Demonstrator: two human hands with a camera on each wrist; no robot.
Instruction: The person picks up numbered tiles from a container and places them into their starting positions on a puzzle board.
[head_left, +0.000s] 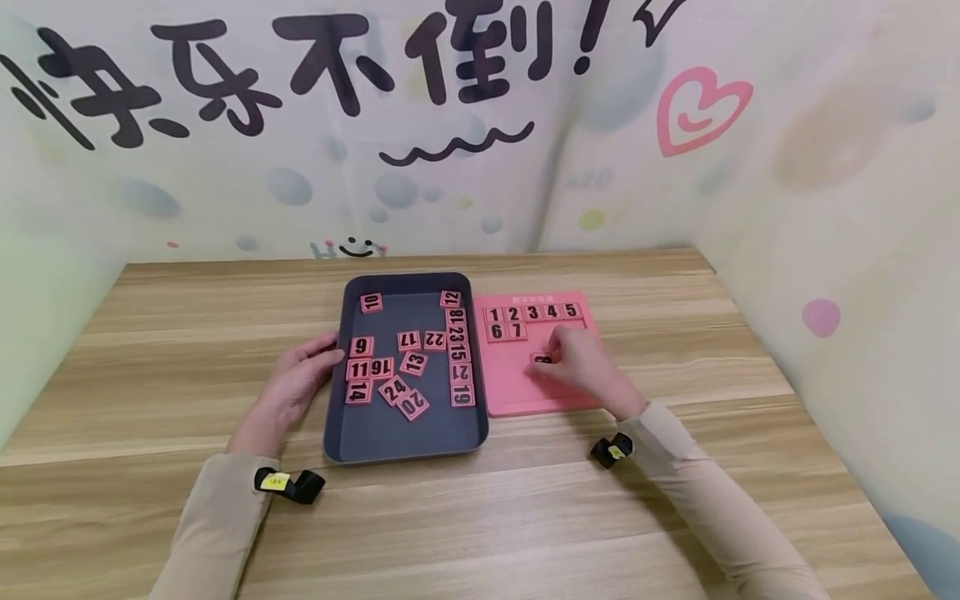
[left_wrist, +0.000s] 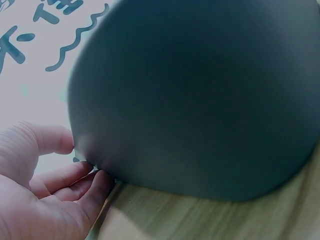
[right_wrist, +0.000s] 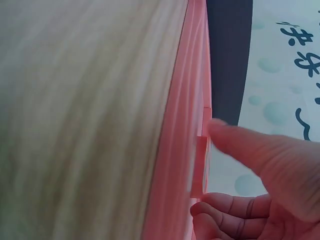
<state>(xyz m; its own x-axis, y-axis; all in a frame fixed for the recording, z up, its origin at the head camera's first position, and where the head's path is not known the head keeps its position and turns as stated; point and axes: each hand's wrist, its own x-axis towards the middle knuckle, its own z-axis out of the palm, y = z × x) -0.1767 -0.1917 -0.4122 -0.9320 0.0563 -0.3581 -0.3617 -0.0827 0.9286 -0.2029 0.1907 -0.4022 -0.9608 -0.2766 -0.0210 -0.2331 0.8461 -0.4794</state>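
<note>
At the left side of a dark grey tray (head_left: 408, 435), my left hand (head_left: 298, 379) holds the edge. In the left wrist view the thumb and curled fingers of this hand (left_wrist: 50, 185) meet the rim and wall of the tray (left_wrist: 190, 110). My right hand (head_left: 585, 367) is over a pink board (head_left: 517, 392), pinching a pink number tile (head_left: 542, 358) whose digit is partly covered. The right wrist view shows that tile (right_wrist: 201, 165) between the thumb and fingers, low against the board (right_wrist: 175, 150). Tiles 1 to 7 sit in rows at the board's top.
Inside the tray lie several loose pink number tiles, among them 10 (head_left: 371, 302), 24 (head_left: 393, 389) and 19 (head_left: 462, 394), turned various ways. The tray and board stand side by side on a wooden table (head_left: 465, 525). A printed wall cloth (head_left: 465, 200) hangs behind.
</note>
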